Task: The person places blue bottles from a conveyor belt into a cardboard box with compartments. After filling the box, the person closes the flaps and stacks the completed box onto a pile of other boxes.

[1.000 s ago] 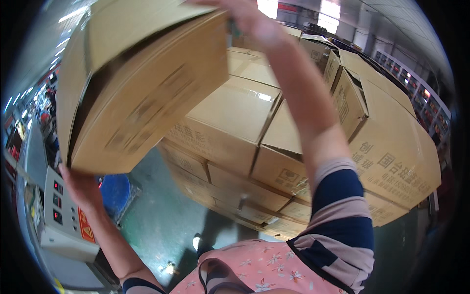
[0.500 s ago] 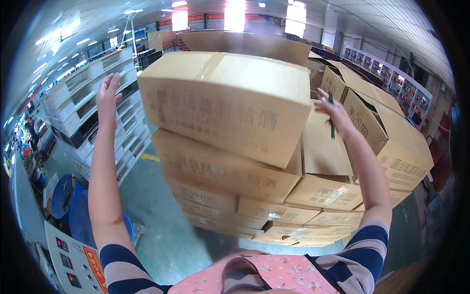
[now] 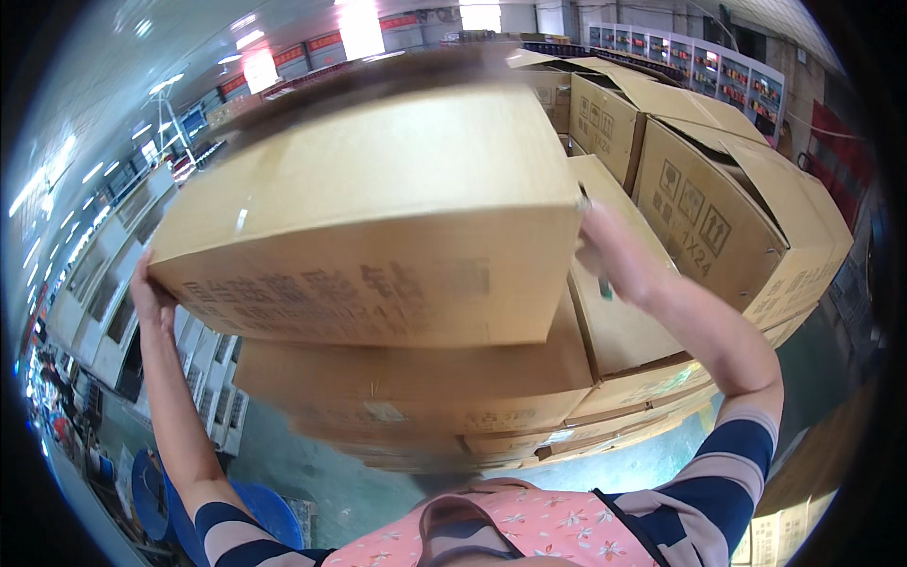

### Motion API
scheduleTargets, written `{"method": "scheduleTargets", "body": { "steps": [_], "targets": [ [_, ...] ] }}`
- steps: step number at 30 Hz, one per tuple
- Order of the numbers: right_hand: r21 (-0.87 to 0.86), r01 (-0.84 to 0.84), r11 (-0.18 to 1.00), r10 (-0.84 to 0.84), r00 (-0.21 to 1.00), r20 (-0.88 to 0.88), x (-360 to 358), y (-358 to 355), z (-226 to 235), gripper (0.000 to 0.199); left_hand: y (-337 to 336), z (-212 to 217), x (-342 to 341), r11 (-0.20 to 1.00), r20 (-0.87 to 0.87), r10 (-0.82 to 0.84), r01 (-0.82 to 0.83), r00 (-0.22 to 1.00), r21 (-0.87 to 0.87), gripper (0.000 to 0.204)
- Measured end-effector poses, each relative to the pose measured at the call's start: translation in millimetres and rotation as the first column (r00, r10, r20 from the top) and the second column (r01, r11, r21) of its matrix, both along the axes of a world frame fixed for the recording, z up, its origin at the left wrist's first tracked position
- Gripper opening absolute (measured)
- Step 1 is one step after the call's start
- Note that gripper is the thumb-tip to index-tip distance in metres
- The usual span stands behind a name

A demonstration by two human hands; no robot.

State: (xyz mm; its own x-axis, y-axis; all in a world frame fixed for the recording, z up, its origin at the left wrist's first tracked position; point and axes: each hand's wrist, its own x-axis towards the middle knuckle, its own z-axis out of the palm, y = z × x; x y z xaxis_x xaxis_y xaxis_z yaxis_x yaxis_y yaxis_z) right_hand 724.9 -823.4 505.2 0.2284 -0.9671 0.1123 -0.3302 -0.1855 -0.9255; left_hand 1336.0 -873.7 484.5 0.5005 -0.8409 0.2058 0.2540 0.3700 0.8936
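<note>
A large closed cardboard box (image 3: 378,265) sits at the top of a stack right before me, tilted a little and blurred by motion. My left hand (image 3: 154,295) grips its lower left corner, fingers curled round the edge. At the box's right end is my right hand (image 3: 614,248), smeared by motion, its fingers against the upper corner. A slim dark green tool (image 3: 605,286), pen-like, sticks out below that hand; its exact kind is unclear. Beneath lies another cardboard box (image 3: 472,386), partly covered by the upper one.
More cardboard boxes (image 3: 709,203) stand to the right, some with top flaps partly raised. White slatted racks (image 3: 80,307) rise on the left. Near my left elbow are blue barrels (image 3: 260,510). Shelves with goods (image 3: 680,57) line the far wall.
Both hands, apart from the box before, have come in to its two ends. The top box now looks nearer and turned, its left end further left. My view has swung to the right.
</note>
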Motion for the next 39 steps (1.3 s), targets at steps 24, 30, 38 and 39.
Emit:
{"method": "scheduleTargets", "body": {
  "steps": [24,30,38,39],
  "targets": [
    [0.007,0.641,0.768,-0.636,0.761,0.125,53,-392,-99,0.037,-384,-73,-8,0.898,0.243,-0.309,0.198,0.919,0.393,0.075],
    [0.027,0.592,0.805,-0.592,0.8,0.096,72,-377,-99,0.036,-397,-97,-4,0.958,0.345,-0.236,0.158,0.908,0.24,0.056],
    [0.084,0.705,0.704,-0.708,0.706,0.009,63,-382,-104,0.032,-426,-114,-17,0.969,0.546,-0.222,0.121,0.808,0.215,0.059],
    [-0.012,0.663,0.748,-0.663,0.748,-0.014,59,-388,-103,0.032,-429,-118,-12,0.965,0.558,-0.234,0.12,0.797,0.234,0.059]
  ]
}}
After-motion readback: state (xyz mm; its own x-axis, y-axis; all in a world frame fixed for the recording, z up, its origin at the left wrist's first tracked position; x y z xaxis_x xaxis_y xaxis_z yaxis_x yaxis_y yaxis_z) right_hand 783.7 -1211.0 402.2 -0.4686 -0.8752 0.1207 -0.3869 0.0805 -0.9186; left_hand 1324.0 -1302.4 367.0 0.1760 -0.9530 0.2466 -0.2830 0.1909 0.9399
